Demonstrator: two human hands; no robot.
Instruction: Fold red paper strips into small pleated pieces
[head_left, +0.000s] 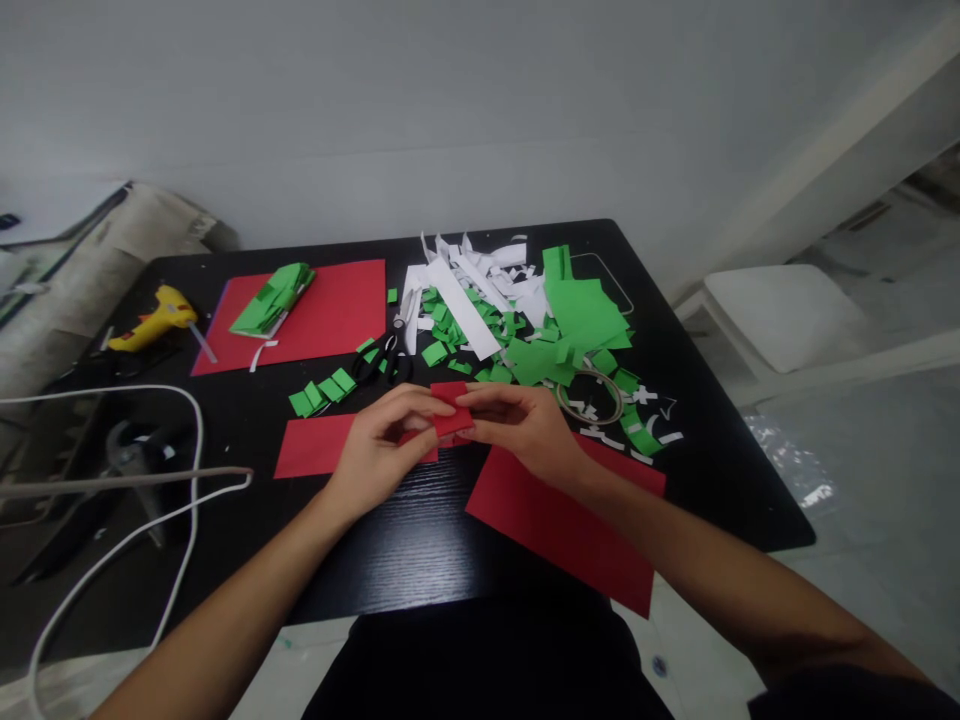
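pinching red paper (450,394), black scissors (391,347) near left hand (384,432), green scraps (442,325) beyond

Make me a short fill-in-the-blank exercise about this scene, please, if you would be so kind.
1. The left hand and right hand hold a paper piece coloured ____.
2. The glue gun is mostly ____.
3. The table is coloured ____.
4. In the picture, the ring lies to the ____ of the scissors.

Missing words: red; yellow; black; right.
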